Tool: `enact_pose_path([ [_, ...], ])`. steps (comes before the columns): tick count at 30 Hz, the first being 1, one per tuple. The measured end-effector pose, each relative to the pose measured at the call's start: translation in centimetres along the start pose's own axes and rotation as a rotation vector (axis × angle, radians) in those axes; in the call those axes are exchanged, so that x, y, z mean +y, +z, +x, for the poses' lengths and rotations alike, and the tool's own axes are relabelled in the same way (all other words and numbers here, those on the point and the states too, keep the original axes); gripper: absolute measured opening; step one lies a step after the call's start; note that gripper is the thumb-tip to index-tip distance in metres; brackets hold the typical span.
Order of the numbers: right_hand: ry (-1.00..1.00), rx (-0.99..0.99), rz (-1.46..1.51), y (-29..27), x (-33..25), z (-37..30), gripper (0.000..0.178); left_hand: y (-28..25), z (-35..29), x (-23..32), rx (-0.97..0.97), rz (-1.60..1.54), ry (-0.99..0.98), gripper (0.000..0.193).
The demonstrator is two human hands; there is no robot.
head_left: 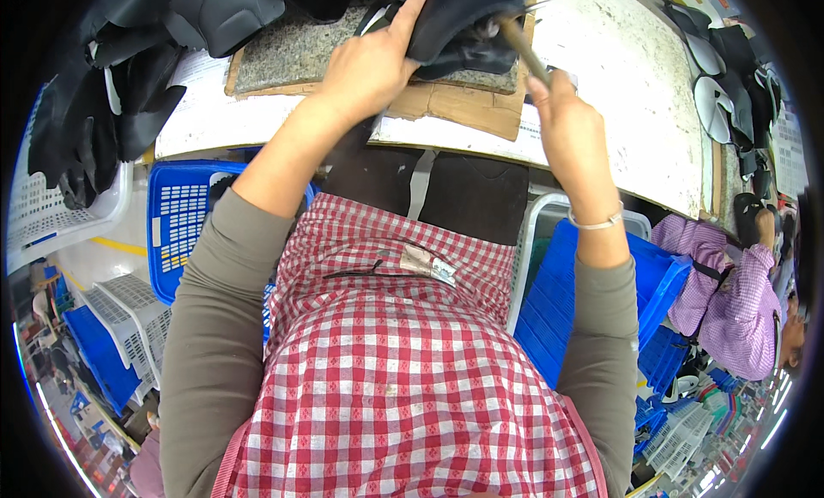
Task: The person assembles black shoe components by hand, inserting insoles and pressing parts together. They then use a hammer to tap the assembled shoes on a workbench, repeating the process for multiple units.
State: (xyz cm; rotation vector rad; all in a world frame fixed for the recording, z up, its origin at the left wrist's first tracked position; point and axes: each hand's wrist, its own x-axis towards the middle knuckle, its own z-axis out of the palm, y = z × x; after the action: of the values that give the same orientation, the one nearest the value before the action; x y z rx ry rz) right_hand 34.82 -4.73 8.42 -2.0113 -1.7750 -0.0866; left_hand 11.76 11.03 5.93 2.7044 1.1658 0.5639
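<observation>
The left hand (369, 69) rests at a black molded piece (463, 13) on the worktable, its index finger laid straight along the surface and the other fingers curled in; whether they pinch the edge I cannot tell. The right hand (571, 120) has its fingers wrapped around the wooden handle of a hammer-like tool (528, 56), whose head, blurred, meets the underside of the piece. The piece lies over a grey, rough-faced pad (292, 56), with brown cardboard (468, 108) showing beneath it on the white tabletop (627, 112). As for writing, a beige-and-white tag (429, 265) on the red-and-white checked apron (386, 361) bears small dark print, too small to make out. A pale sheet (206, 78) on the table, left of the pad, carries faint lines of print, equally illegible. More black pieces are heaped at the table's left end (94, 120) and at its right (730, 69). A blue crate (184, 215) stands below the table on the left, another blue crate (549, 283) on the right, near a co-worker's purple checked sleeve (742, 301).
</observation>
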Motion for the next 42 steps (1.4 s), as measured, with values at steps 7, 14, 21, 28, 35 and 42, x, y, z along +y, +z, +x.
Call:
enact_pose_path([
  [7, 0.246, -0.294, 0.012, -1.7, -2.3, 2.3, 0.045, -1.6, 1.8, -1.4, -0.182, -0.410, -0.026, 0.077],
  [14, 0.284, -0.228, 0.158, -1.8, -4.5, 1.4, 0.049, -2.4, 2.1, -0.9, -0.067, -0.495, 0.094, 0.078],
  [21, 0.306, -0.233, 0.631, -2.5, -1.3, -4.9, 0.033, -9.2, -4.9, 0.0, -0.189, -0.278, 0.009, 0.080],
  [28, 0.300, -0.288, 0.920, -3.7, 0.2, -9.8, 0.038, -17.3, -21.5, -8.4, -0.220, 0.347, -0.264, 0.070],
  [35, 0.508, -0.269, 0.975, -1.7, -4.0, -7.9, 0.033, -16.7, -14.6, 8.8, 0.234, -0.726, 0.266, 0.050],
  [42, 0.400, -0.114, 0.982, -4.0, -4.5, -6.8, 0.035, -19.6, -13.5, 14.7, 0.095, -1.303, 0.241, 0.024],
])
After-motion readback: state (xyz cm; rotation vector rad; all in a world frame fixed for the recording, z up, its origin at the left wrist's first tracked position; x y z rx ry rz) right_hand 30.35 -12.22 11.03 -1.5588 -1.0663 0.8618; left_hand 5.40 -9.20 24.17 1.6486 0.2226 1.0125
